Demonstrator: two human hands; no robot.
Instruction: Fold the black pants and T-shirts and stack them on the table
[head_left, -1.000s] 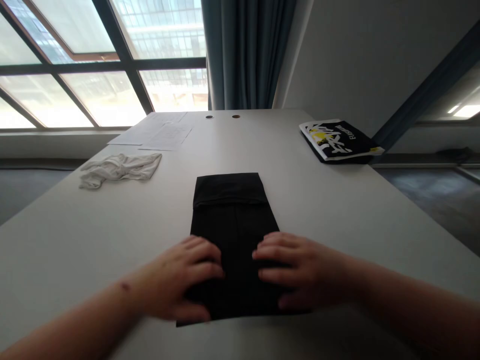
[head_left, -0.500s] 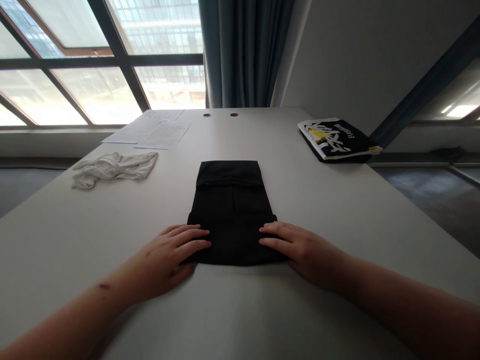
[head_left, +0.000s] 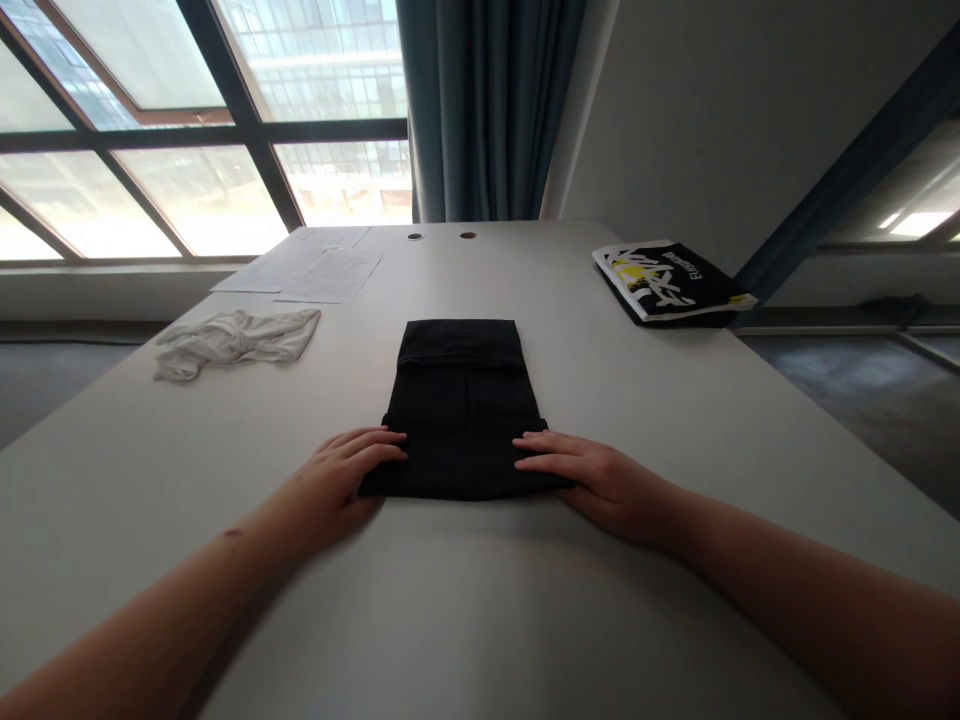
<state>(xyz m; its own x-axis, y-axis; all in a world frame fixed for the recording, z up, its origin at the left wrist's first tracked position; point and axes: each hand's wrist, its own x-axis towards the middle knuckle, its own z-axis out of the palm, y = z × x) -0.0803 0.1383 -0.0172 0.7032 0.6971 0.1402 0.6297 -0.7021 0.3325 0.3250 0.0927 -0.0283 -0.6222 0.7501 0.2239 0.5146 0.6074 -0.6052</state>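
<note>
A black folded garment (head_left: 465, 400) lies lengthwise on the white table in front of me, with a flap folded over at its far end and a seam down the middle. Its exact kind does not show. At the near left corner, my left hand (head_left: 334, 485) has its fingers over the fabric and its thumb at the near edge. My right hand (head_left: 600, 480) grips the near right corner the same way, fingers on top and thumb low by the edge. Both thumb tips are partly hidden.
A crumpled whitish cloth (head_left: 240, 340) rests on the table (head_left: 480, 610) at the left, with printed paper sheets (head_left: 330, 275) behind it. A black bag-like item with white and yellow print (head_left: 671, 280) lies at the back right. Two round cable holes are near the far edge.
Both hands have moved slightly away from me, carrying the garment's near edge forward. The garment looks shorter, while its far end has barely moved. The view has tilted a little.
</note>
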